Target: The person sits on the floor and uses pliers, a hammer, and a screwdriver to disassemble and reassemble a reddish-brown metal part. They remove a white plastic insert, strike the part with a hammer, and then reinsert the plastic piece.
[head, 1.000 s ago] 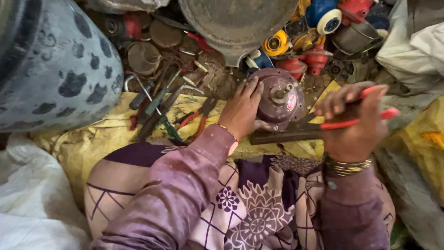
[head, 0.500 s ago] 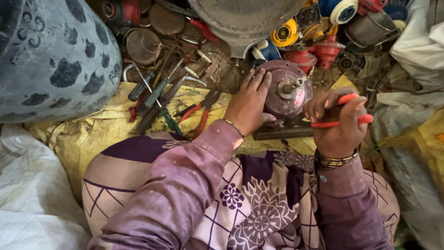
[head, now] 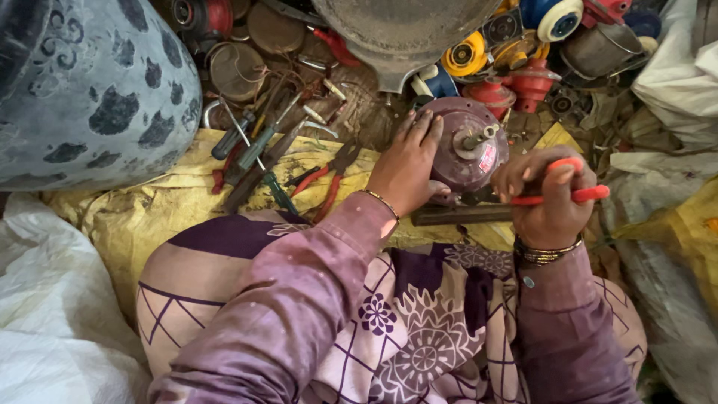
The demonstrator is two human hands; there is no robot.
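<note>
Sitting cross-legged on the floor, the person works over a round, maroon fan motor (head: 464, 146) that stands on a yellow cloth (head: 161, 206) just beyond their knees, its short shaft pointing up and a flat metal bar (head: 456, 215) lying under its near edge. The left hand (head: 407, 164) lies spread against the motor's left side, fingers long and flat on the casing, steadying it rather than gripping. The right hand (head: 550, 198) is closed tight around the red handles of a pair of pliers (head: 568, 187), held at the motor's right side; the tool's nose is hidden behind the fingers and the casing, so I cannot tell what it bites on. Bangles sit on both wrists, and purple sleeves run down to a patterned purple and cream lap.

To the left on the cloth lies a loose heap of hand tools (head: 262, 153): screwdrivers and another red-handled pair of pliers. Behind the motor, rusty housings and red, yellow and blue motor parts (head: 516, 67) are piled close together. A large grey patterned bundle (head: 90, 90) fills the upper left, with white sacks (head: 45, 299) beside it.
</note>
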